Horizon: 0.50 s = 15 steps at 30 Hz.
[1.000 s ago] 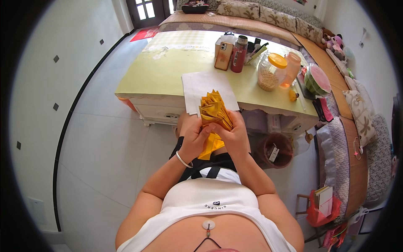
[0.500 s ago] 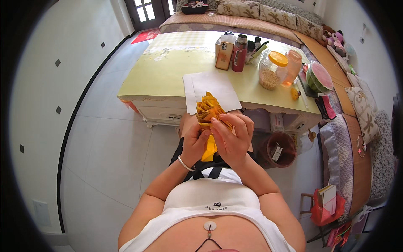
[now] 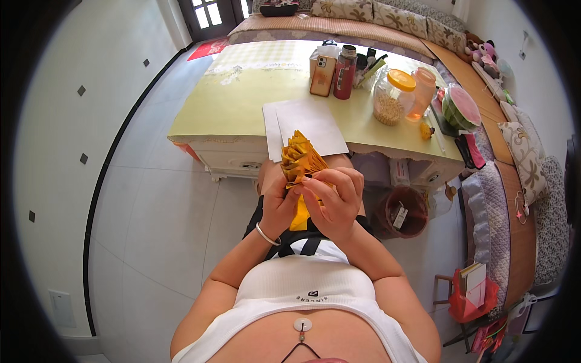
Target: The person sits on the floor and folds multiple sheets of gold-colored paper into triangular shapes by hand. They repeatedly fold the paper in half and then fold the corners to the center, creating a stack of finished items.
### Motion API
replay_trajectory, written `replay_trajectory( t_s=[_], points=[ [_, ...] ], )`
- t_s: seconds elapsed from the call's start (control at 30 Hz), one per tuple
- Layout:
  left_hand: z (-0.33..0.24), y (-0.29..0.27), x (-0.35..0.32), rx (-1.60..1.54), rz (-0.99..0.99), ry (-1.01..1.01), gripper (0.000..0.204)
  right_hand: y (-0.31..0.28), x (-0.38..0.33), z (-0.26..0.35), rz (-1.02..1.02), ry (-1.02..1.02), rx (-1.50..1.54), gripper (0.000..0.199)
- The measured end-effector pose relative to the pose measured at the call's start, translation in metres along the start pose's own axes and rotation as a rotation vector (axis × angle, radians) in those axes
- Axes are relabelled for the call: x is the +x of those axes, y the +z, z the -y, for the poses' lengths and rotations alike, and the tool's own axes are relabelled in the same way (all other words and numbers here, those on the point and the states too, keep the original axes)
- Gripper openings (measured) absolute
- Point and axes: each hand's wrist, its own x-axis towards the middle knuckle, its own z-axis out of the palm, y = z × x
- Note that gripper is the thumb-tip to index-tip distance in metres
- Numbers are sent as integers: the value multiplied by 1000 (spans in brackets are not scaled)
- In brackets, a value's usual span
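Hands meet in front of the chest, just short of the counter [image 3: 242, 103] edge; the left hand [image 3: 279, 206] and the right hand [image 3: 334, 202] both have fingers closed on a stack of yellow folded papers [image 3: 300, 162], which fans upward above the knuckles while a lower yellow end pokes out beneath the palms. White paper sheets [image 3: 305, 124] lie on the counter just beyond the stack, their near edge overhanging; farther back stand a phone [image 3: 321, 75], a red bottle [image 3: 345, 71], a clear jar with an orange lid [image 3: 393, 97], and a halved watermelon [image 3: 460, 107] at the right end; a brown wastebasket [image 3: 404, 212] sits on the floor to the right of the knees. The right fingers cover the middle of the stack, so how many sheets it has cannot be told; the lap is mostly hidden behind the hands.
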Motion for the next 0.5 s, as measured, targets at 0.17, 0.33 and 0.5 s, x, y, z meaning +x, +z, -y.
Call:
replay_trajectory(
  t_s=[0.17, 0.33, 0.5],
  points=[
    [-1, -4, -1, 78, -48, -48, 26, 2, 0, -3, 7, -20, 64, 24],
    [-2, -5, -3, 107, -82, -39, 26, 0, -4, -3, 34, -67, 85, 22],
    [1, -15, 1, 203, -23, -7, 34, 1, -9, -1, 67, -104, 125, 21]
  ],
)
